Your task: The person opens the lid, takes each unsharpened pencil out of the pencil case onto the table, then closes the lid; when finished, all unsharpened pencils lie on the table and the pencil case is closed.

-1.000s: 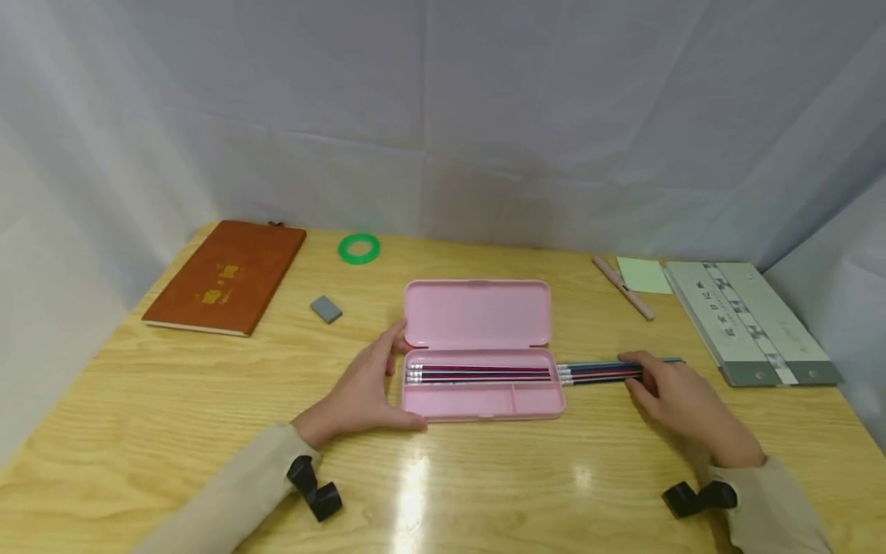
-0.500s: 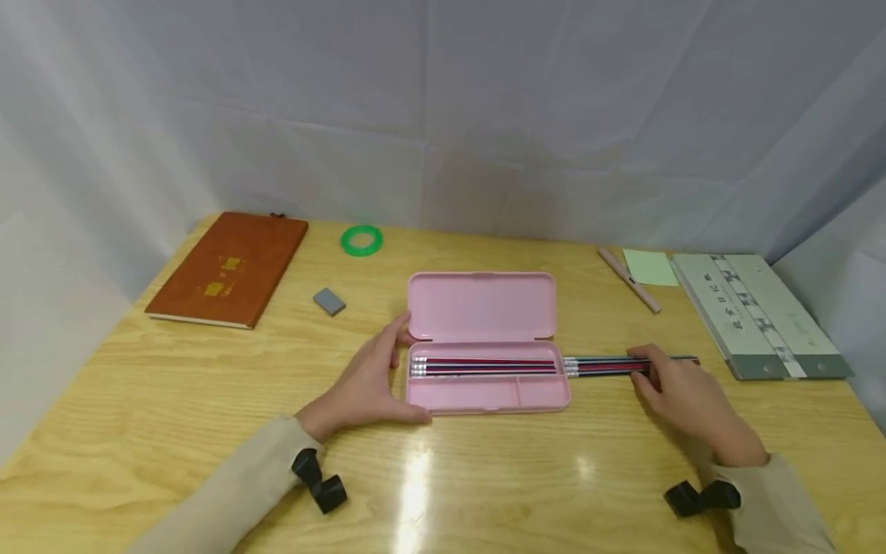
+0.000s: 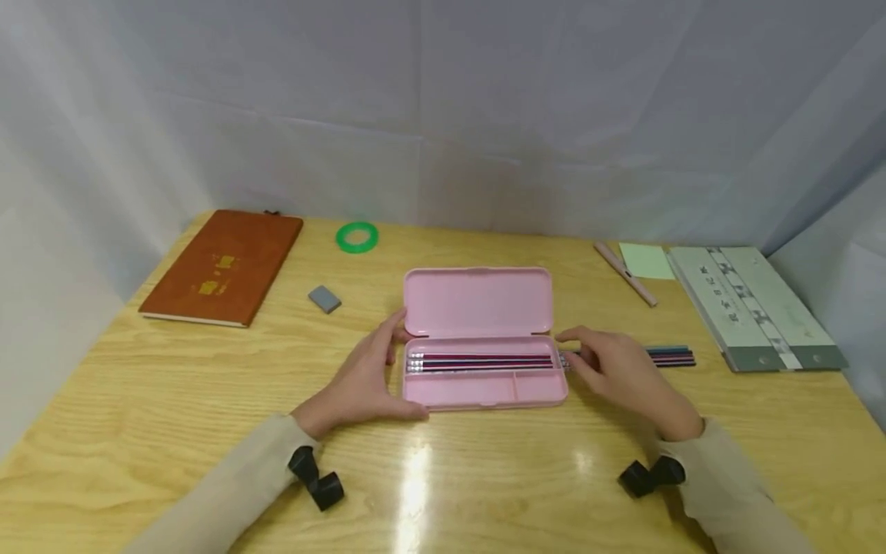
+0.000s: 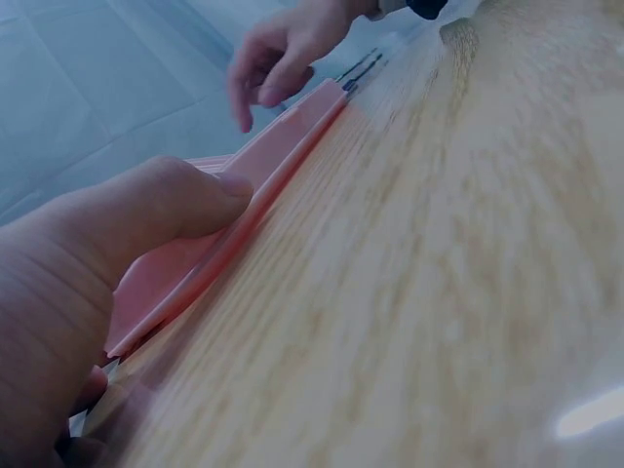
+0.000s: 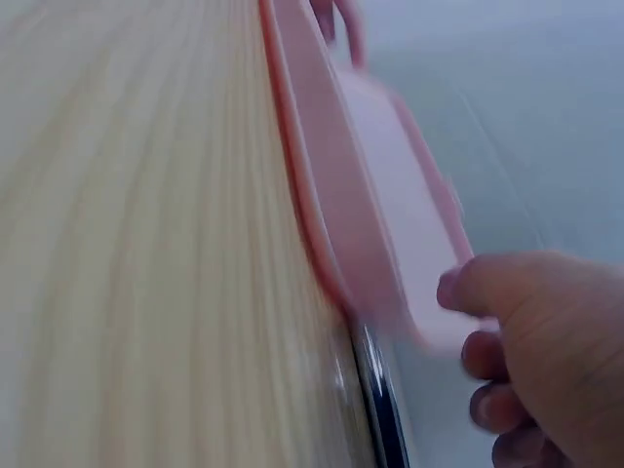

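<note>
From my remote feed I see the left grip [image 3: 360, 388] spanning and clasping the left end of the pink case [image 3: 460, 391] — to steady it, I judge; the lid [image 3: 477, 302] lies back, baring the pencils inside [image 3: 484, 362]. The right grip [image 3: 626, 377] hovers, fingers loosely parted on nothing; the loose pencils [image 3: 673, 357] lie below it on the tabletop [image 3: 526, 481], just beside the case's right end.

room in front of pink case [image 3: 460, 391]; lid [image 3: 477, 302] blocks behind, pencils [image 3: 673, 358] beyond right end.

A brown rectangular notebook [image 3: 231, 265], grey oblong block [image 3: 324, 299] and green ring [image 3: 357, 249] lie left; slender pink pen [image 3: 626, 275], pale-green paper square [image 3: 647, 261] and grey-green book [image 3: 747, 304], right.
</note>
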Demonstrator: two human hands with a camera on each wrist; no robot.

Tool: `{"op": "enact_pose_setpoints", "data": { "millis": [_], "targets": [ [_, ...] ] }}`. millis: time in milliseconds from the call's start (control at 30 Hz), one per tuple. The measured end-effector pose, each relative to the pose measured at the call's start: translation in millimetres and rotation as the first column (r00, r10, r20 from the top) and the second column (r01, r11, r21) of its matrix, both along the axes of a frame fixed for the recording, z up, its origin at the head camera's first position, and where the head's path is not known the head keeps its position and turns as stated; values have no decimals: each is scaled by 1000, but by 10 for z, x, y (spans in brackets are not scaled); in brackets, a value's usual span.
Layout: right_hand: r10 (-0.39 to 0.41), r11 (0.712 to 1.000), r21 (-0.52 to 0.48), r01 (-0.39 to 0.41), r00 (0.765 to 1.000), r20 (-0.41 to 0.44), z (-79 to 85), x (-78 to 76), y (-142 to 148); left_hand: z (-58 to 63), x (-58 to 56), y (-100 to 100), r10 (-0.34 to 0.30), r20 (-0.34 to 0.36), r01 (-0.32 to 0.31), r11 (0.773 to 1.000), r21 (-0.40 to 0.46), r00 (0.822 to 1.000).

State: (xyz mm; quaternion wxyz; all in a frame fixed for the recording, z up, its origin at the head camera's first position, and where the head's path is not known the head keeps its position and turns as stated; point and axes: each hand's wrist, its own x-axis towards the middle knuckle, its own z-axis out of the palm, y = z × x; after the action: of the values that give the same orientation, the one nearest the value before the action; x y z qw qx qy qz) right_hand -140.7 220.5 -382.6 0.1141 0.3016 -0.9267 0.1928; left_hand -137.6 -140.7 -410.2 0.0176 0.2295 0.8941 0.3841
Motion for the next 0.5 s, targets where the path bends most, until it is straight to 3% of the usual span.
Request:
{"op": "enact_pose_setpoints", "data": {
  "millis": [100,167,300,500],
  "targets": [
    [101,994,33,-102,994,39,33,-94,-278,-2,-9,-1,1,-3,-1,1000,-2,1000],
    [120,987,93,-130,988,100,65,-139,-440,-1,-17,6,1,-7,-1,1000,3,1000],
    [71,972,210,-107,983,171,131,-184,-658,-15,-30,23,-5,-20,5,1000,13,1000],
    [22,967,246,-68,983,185,118,-180,-798,-36,-17,-7,-4,-43,4,1000,6,999]
  ]
}}
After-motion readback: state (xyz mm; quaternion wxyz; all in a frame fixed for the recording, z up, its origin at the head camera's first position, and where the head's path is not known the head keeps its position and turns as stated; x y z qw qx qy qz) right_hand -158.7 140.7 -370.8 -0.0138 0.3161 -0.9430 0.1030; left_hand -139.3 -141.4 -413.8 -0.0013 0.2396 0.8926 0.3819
